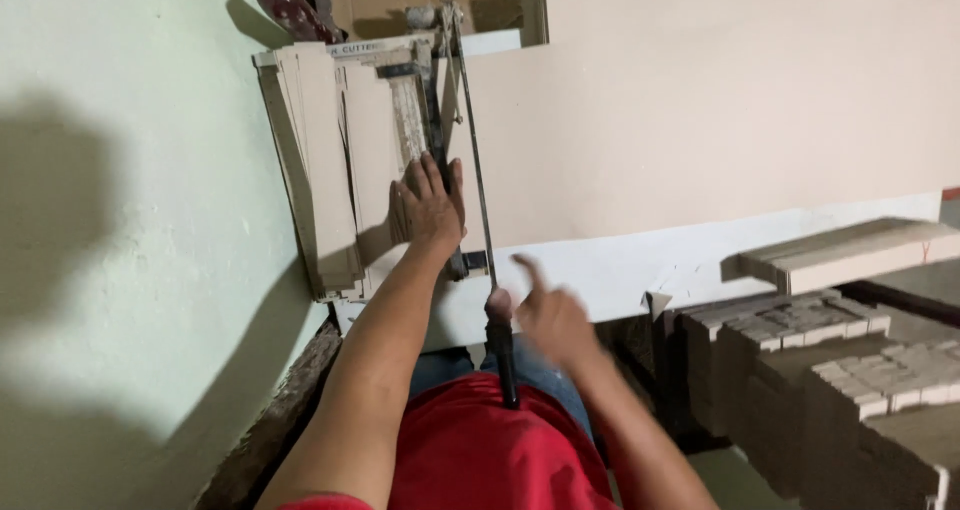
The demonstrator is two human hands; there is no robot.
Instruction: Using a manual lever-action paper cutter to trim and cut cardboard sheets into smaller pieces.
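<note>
A paper cutter (400, 80) lies on a white table (620, 270) with a stack of tan card strips (320, 160) on its bed. My left hand (432, 202) presses flat on the card beside the blade line. The cutter's long lever arm (478, 170) runs toward me and ends in a dark handle (503, 355). My right hand (550, 315), blurred, has its fingers loosely spread just right of that handle, touching its top end. A large pale sheet (720, 100) lies right of the blade.
A pale green wall (130, 220) stands on the left. Stacks of cut tan card pieces (850, 360) fill the lower right, and a bundle of strips (840, 255) lies above them. Cardboard (440, 0) rests behind the cutter. My red shirt (490, 450) is at the bottom.
</note>
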